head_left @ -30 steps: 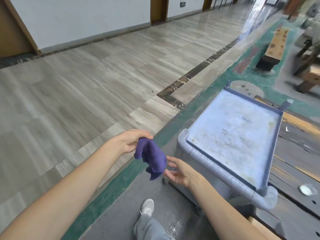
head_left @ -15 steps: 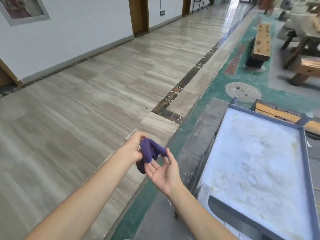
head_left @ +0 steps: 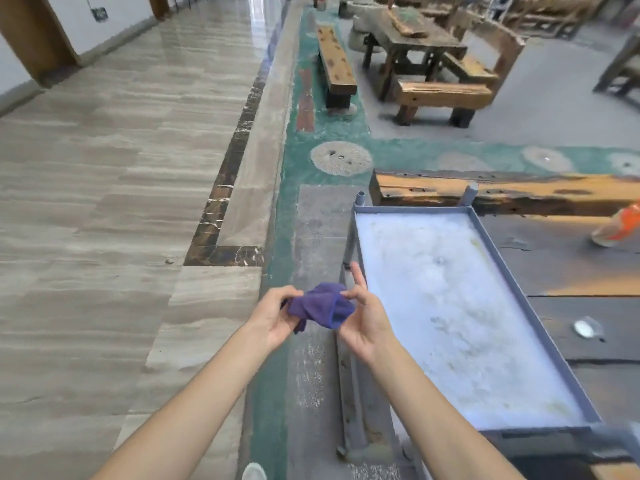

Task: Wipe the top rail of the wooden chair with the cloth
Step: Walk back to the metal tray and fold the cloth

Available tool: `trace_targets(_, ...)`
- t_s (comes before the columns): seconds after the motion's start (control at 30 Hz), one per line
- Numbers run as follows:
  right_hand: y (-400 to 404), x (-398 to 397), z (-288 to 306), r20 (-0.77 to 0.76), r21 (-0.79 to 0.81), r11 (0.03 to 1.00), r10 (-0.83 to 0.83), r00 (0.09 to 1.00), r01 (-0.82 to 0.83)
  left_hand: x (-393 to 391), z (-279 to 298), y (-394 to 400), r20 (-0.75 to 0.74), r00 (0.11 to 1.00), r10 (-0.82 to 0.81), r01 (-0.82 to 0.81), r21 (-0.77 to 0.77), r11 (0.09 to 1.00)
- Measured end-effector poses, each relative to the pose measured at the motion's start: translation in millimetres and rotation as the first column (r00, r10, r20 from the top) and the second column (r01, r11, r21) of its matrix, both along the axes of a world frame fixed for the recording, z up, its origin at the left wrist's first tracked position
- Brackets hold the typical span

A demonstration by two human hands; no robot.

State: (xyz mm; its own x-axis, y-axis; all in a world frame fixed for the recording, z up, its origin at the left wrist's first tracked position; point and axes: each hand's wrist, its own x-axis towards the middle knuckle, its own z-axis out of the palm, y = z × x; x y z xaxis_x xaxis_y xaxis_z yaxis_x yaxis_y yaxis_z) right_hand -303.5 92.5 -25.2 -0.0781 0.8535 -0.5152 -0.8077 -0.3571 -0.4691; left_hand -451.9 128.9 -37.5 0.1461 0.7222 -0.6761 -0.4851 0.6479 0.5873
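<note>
The pale stone floor (head_left: 114,209) fills the left side, edged by a dark marble strip (head_left: 225,192) and a green painted band (head_left: 289,216). On the right stands a grey metal cart (head_left: 512,296), its dusty white tray top rimmed all round. Beyond the cart's far edge lies a long wooden bench (head_left: 519,194), and further back sit a rough wooden table (head_left: 408,39) and a wooden chair (head_left: 485,60) (its top rail well apart from both hands). Just off the cart's near-left edge, the left hand (head_left: 273,315) and right hand (head_left: 363,317) both pinch a bunched purple cloth (head_left: 320,304) between them, the right index finger raised straight.
</note>
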Motion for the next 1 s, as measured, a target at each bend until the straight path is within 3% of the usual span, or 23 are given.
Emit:
trace_targets(0.2,14,37,40,0.209,0.08,0.976,-0.216,0.954,0.204,69,-8,55,0.145,0.944,-0.298,0.281,0.123,0.952)
trace_targets(0.33,8,73,49,0.458,0.083,0.896,-0.423,0.782,0.437,118,-5,59,0.248,0.857,-0.452,0.425,0.156,0.891)
trace_targets(0.53,-24,137,77,0.676,0.223,0.896,-0.426,0.602,0.384,208,-15,49,0.316,0.777,-0.544,0.568,0.018,0.823)
trace_targets(0.7,-59,174,104,0.658,0.276,0.856,-0.499,0.563,0.437,274,-29,22,0.444,0.573,-0.689,0.783,-0.048,0.62)
trace_targets(0.83,-99,193,122,0.577,0.305,0.749,-0.637,0.511,0.589,312,-44,2,0.593,0.391,-0.704,0.889,-0.046,0.455)
trace_targets(0.9,-117,198,126,0.45,0.353,0.67,-0.734,0.509,0.653,325,-49,-5,0.506,0.33,-0.797,0.928,-0.02,0.372)
trace_targets(1.0,-142,204,130,0.318,0.425,0.495,-0.866,0.387,0.758,349,-56,-17,0.426,0.112,-0.898,0.989,0.036,0.141)
